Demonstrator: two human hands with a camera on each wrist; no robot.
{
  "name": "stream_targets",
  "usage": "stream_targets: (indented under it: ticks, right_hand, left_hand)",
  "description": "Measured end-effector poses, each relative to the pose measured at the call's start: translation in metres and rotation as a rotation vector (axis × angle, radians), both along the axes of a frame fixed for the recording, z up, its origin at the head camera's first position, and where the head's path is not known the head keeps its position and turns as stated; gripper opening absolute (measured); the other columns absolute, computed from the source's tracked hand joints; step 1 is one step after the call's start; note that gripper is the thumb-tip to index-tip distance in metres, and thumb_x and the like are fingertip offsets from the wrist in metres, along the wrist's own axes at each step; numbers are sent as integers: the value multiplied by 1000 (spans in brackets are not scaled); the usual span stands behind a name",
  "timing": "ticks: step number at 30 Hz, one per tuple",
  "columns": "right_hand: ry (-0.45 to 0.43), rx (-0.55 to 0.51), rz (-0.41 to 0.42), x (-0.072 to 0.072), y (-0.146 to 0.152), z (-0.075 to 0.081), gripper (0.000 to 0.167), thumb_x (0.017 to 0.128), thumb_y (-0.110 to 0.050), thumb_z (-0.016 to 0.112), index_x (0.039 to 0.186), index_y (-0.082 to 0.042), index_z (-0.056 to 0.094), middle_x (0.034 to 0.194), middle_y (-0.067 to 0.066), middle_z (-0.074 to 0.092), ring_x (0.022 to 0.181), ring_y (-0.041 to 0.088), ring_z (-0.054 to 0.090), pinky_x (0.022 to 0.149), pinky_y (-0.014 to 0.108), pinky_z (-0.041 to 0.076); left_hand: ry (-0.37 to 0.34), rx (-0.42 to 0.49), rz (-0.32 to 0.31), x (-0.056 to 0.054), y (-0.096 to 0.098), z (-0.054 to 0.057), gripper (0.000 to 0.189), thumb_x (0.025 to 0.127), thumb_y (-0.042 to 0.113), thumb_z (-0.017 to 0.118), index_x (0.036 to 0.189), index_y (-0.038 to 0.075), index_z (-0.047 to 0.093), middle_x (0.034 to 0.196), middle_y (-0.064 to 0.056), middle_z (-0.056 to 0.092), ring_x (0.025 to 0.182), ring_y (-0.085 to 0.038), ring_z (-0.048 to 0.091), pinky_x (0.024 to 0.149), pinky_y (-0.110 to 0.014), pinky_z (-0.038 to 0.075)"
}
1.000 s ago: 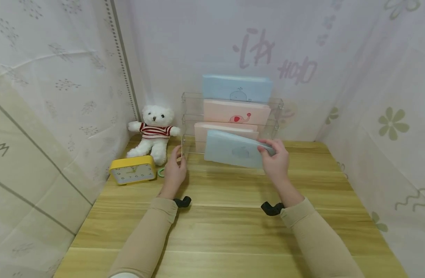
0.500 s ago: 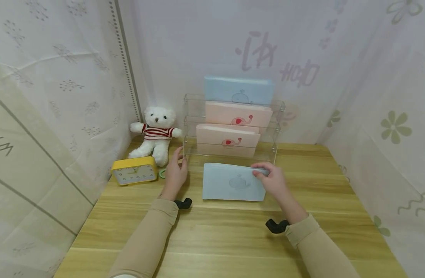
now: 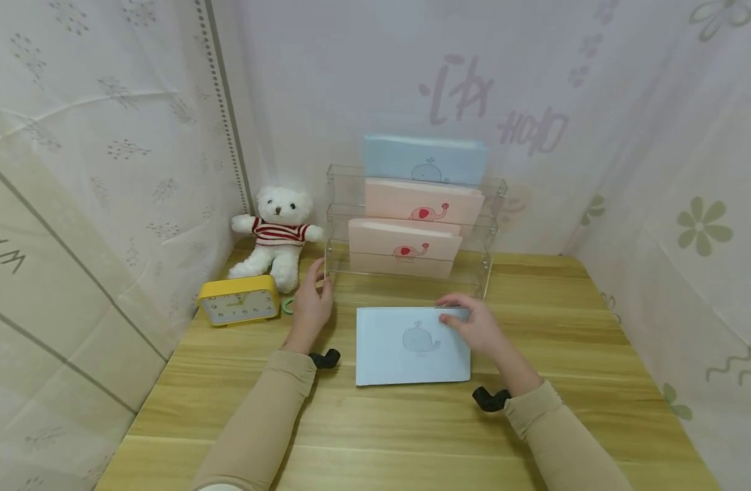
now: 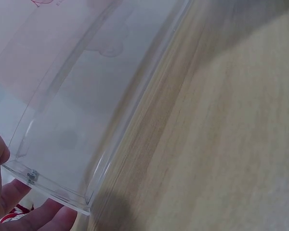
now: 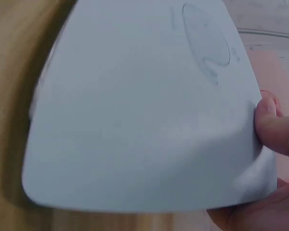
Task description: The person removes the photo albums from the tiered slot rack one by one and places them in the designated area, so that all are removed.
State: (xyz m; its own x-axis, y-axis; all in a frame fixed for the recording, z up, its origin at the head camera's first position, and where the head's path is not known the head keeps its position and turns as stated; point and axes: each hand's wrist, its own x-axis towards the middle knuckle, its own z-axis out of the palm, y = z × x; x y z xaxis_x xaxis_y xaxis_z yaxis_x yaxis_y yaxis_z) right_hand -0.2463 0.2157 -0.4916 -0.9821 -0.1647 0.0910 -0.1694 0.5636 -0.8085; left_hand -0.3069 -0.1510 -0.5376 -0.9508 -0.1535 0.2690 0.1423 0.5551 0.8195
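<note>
My right hand (image 3: 476, 327) pinches the upper right edge of a light blue notebook (image 3: 387, 354) with a grey whale drawing on its cover. In the right wrist view the thumb lies on the cover of the notebook (image 5: 135, 120) and the other fingers go behind it. My left hand (image 3: 310, 307) holds the lower left side of a clear acrylic rack (image 3: 344, 269). Seen from the left wrist, the thumb is inside the rack's end panel (image 4: 48, 185) and the fingers are outside. The rack bears two pink notebooks (image 3: 375, 256) with red elephants and a blue whale notebook (image 3: 400, 153).
Left of the rack a white teddy bear (image 3: 280, 232) in a striped sweater sits against the curtain. In front of it stand a yellow alarm clock (image 3: 240, 300) and a small green ring (image 3: 287, 305). Patterned curtains surround the wooden table (image 3: 375, 436).
The light blue notebook has come away from the front of the rack, down and toward me in my right hand, uncovering the front pink notebook. My left hand stays at the rack.
</note>
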Motion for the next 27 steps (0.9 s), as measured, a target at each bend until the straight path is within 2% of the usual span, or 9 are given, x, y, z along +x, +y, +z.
stream_targets:
  ticks: [4,10,14,17,23,27]
  right_hand:
    - [6,24,59,1,3,-12,25,100,-12,81,125,-12,81,134,11,78,137,39,67,120,62,49]
    - [-11,33,86,7,8,-23,22,99,-13,82,122,-15,83,133,10,78,133,38,67,120,63,48]
    - [-53,33,100,11,11,-27,22,99,-15,83,121,-19,83,133,7,79,132,36,69,118,62,50]
    - [-72,48,100,15,13,-31,21,99,-18,83,120,-23,84,132,4,80,130,32,71,114,54,53]
    - [-82,72,103,22,16,-44,19,99,-21,84,118,-26,85,130,2,81,123,25,73,100,31,56]
    - [-110,43,125,27,17,-47,16,99,-22,84,114,-26,85,129,4,81,119,23,73,91,26,58]
  left_hand:
    - [3,1,1,0,0,0,52,116,26,53,167,28,43,150,-21,68,119,-45,78,92,-62,65]
    - [4,0,6,-1,0,0,52,116,26,53,167,28,44,150,-21,68,119,-45,78,94,-63,64]
    - [-1,-3,9,-1,0,0,51,116,28,52,167,28,44,151,-20,68,120,-44,78,94,-62,64]
    - [8,-3,10,-1,-1,0,52,116,27,53,166,28,44,150,-20,69,120,-45,78,93,-63,64]
    - [19,-13,17,-2,0,-2,51,115,27,54,165,28,46,148,-19,70,119,-44,78,92,-63,64]
    - [15,-8,9,-1,0,-2,52,116,27,53,166,27,45,149,-20,69,119,-45,78,93,-63,64]
